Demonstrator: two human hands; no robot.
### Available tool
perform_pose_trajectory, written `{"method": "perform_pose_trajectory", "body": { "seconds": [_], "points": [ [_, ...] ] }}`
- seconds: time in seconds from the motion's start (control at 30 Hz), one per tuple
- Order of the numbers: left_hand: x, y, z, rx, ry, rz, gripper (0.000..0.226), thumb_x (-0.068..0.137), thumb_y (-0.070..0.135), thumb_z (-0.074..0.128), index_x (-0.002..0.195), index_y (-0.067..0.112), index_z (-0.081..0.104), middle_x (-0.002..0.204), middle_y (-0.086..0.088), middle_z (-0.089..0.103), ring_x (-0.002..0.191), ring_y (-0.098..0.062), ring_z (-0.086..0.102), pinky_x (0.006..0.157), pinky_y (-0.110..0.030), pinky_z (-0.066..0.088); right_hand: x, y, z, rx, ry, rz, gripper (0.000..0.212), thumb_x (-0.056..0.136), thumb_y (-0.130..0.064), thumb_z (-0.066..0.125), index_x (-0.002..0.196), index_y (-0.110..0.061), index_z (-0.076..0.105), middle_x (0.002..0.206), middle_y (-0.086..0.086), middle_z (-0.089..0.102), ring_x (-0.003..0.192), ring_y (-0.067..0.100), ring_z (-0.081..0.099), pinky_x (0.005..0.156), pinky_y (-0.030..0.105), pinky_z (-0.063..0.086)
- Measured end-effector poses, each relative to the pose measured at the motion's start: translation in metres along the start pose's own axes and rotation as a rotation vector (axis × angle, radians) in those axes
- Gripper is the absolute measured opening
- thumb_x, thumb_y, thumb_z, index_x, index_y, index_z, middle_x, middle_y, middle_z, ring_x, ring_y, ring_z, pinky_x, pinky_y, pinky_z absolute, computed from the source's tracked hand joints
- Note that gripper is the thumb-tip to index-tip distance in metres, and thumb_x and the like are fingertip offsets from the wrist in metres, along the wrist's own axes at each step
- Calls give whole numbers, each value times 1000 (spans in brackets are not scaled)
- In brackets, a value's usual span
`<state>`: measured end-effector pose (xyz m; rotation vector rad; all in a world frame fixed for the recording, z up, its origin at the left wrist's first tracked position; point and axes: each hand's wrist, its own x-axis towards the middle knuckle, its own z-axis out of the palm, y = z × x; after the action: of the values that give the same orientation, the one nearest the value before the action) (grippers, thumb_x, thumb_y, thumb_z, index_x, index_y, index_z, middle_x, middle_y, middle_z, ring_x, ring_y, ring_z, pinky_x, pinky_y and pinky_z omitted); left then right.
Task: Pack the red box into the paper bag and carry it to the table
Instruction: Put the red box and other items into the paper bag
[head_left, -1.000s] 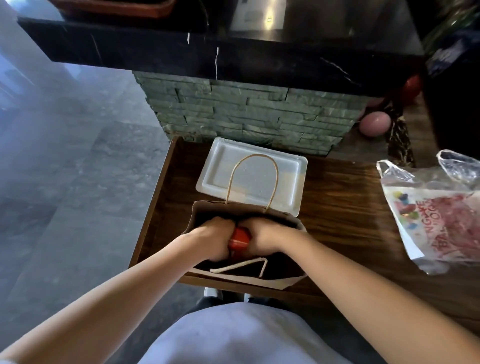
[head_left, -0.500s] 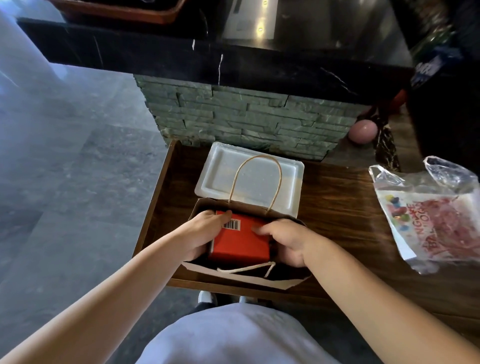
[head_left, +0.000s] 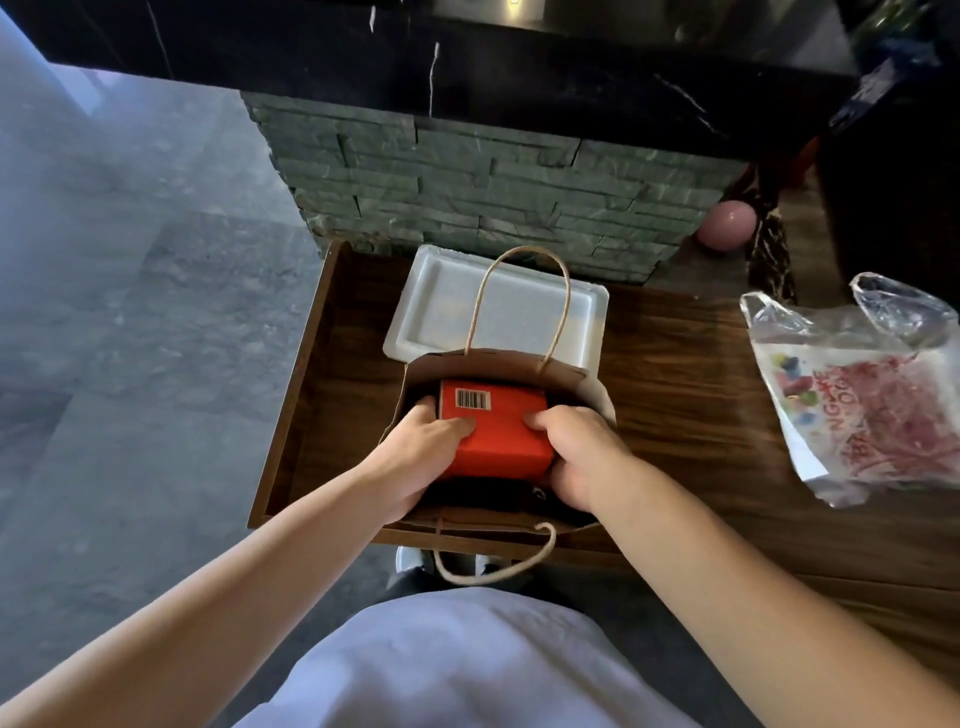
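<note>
A red box (head_left: 498, 434) with a barcode label on top sits in the mouth of the open brown paper bag (head_left: 563, 371), which stands on the wooden table (head_left: 685, 415). My left hand (head_left: 423, 452) grips the box's left side and my right hand (head_left: 576, 457) grips its right side, both reaching inside the bag. One twine handle stands up at the far rim, and the other hangs over the near rim toward me. The bag's bottom is hidden in shadow.
A white foam tray (head_left: 498, 312) lies just behind the bag. A clear plastic bag with red print (head_left: 872, 395) lies on the table at right. A green stone wall (head_left: 493, 192) under a black counter rises behind. A pink ball (head_left: 727, 226) sits far right. Grey floor lies left.
The red box, mostly covered by my hands before, now shows its full top with the barcode. My hands have spread to its two sides, and the near handle has dropped over the bag's rim.
</note>
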<state>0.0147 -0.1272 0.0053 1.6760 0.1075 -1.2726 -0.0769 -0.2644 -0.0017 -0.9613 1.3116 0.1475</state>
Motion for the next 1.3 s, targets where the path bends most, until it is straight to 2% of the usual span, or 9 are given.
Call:
{"method": "perform_pose_trajectory", "body": {
  "seconds": [0.17,0.3,0.53,0.7,0.77,0.87,1.0,1.17,1.3],
  "points": [
    [-8,2,-9,1128,-250,85,30,96,41,52,98,16,69,92,-9,70,85,-25,67,81,-39,55,2,14,6,-495,162,-122,37,91,-22,47,128,-19,47,139,14,44,118,35,48,101,49,43],
    [-21,-7,0,1478,-449,58,59,97,63,28,105,20,68,94,-6,68,84,-22,63,71,-34,46,0,19,11,-658,163,-155,38,95,-22,47,132,-20,41,152,14,26,126,37,40,103,46,38],
    [-30,-14,2,1499,-554,13,92,60,99,32,115,31,62,98,5,70,83,-14,63,77,-31,50,-2,11,11,-835,200,-174,44,97,-25,48,140,-19,38,154,17,17,132,41,35,111,49,35],
    [-33,-13,2,1555,-567,49,61,79,73,51,117,26,55,89,7,61,75,-12,56,71,-32,48,-2,6,10,-1066,127,-174,51,97,-22,46,146,-18,33,152,21,23,131,42,38,106,44,40],
    [-32,-12,4,1576,-569,57,42,87,56,49,113,24,55,84,6,57,71,-13,53,63,-31,42,2,9,13,-896,105,-159,40,98,-19,44,137,-10,45,126,17,50,116,35,50,96,37,44],
    [-33,-11,7,1574,-587,38,35,89,42,45,113,20,57,89,-1,61,73,-20,55,63,-32,42,6,11,23,-705,68,-75,30,98,-16,46,123,-5,57,92,12,58,98,33,59,91,39,50],
    [-34,-9,7,1603,-579,44,33,91,36,43,116,18,56,102,-8,64,81,-24,55,68,-34,42,10,15,41,-826,33,-74,35,101,-16,44,131,-2,52,131,18,56,120,33,54,96,35,44],
    [-37,-9,9,1602,-587,48,31,95,32,42,116,15,57,107,-10,64,82,-25,54,68,-33,41,18,26,50,-863,-78,-36,35,100,-8,41,132,3,50,138,24,52,126,34,50,105,34,42],
    [-38,-11,10,1585,-598,53,32,97,29,41,116,11,60,102,-11,64,71,-20,49,58,-28,35,20,36,46,-862,-103,-25,34,99,-15,50,132,-6,53,134,17,56,120,31,54,88,30,45]
  ]
}}
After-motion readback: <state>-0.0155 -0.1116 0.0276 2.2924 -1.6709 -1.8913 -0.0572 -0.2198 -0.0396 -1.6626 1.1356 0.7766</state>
